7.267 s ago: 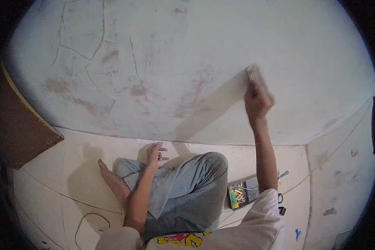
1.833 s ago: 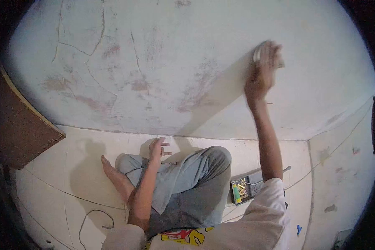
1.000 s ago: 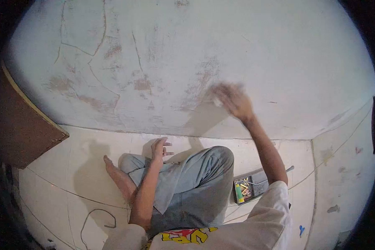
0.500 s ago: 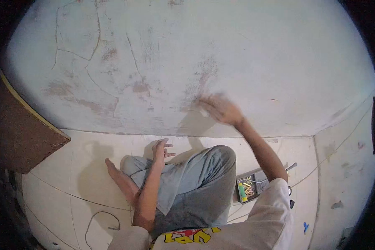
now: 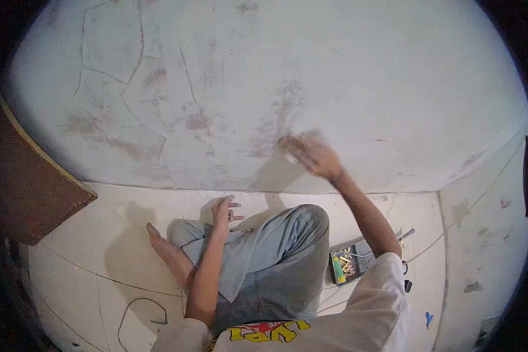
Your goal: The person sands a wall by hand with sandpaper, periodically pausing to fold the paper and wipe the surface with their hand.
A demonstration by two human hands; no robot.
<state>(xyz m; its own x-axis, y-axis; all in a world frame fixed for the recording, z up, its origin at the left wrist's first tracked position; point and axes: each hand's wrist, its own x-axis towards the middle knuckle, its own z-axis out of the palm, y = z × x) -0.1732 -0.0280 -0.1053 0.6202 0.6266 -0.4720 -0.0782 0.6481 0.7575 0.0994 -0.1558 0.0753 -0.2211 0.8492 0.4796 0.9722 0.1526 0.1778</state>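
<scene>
My right hand is up against the pale wall, beside a brownish scuffed patch. Motion smears its fingers, so I cannot make out whether anything is in them. Over my crossed legs, near my knee, my left hand hangs with its fingers apart and nothing in it. Long cracks and several worn brown patches mark the left part of the wall.
Beside my right knee, a black tray holds small brass-coloured pieces and a green item. A brown board with a yellow edge stands at the left. Thin cables cross the floor, and a blue scrap lies at the right.
The right hand stays at nearly the same spot on the wall, blurred in both frames. The left hand keeps its pose. The whole view has shifted slightly.
</scene>
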